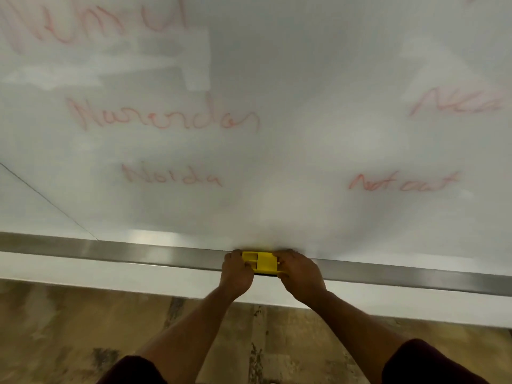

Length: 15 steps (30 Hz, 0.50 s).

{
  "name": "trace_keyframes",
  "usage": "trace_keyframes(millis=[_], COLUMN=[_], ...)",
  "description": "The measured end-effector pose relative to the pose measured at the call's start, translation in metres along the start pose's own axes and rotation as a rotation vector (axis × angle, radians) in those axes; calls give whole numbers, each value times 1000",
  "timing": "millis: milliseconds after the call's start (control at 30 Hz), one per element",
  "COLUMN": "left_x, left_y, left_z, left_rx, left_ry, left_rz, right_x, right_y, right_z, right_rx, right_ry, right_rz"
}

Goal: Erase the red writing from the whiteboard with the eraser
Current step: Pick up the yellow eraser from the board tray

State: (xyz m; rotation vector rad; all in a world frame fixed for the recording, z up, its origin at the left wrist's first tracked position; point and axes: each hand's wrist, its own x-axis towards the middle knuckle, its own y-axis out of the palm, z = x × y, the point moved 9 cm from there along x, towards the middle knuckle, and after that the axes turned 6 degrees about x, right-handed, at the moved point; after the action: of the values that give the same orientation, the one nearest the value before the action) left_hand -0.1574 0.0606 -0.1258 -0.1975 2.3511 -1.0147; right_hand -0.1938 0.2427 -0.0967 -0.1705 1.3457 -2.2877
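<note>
A yellow eraser (261, 263) lies on the metal tray at the whiteboard's bottom edge. My left hand (236, 273) grips its left end and my right hand (300, 275) grips its right end. The whiteboard (291, 106) fills the upper view. Red writing (163, 117) runs across its left middle, with a shorter red word (171, 177) below it. More red words sit at the lower right (403, 182), the right edge (457, 102) and the top left (91, 20). The picture is blurred.
The metal tray (138, 252) spans the full width under the board. A white wall strip lies below it, then a brown patterned floor (83, 328). A wiped pale patch (155, 62) shows at the upper left.
</note>
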Motion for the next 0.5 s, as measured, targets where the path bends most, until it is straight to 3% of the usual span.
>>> trace_keyframes(millis=[233, 500], left_x=[-10, -36], left_y=[-9, -43], left_z=[-16, -32], left_rx=[-2, -118], left_ry=[10, 91], left_rz=[67, 4], right_x=[-6, -24], right_y=[-12, -45], right_z=[1, 22], right_rx=[-50, -72], right_ry=[0, 1], right_rz=[19, -77])
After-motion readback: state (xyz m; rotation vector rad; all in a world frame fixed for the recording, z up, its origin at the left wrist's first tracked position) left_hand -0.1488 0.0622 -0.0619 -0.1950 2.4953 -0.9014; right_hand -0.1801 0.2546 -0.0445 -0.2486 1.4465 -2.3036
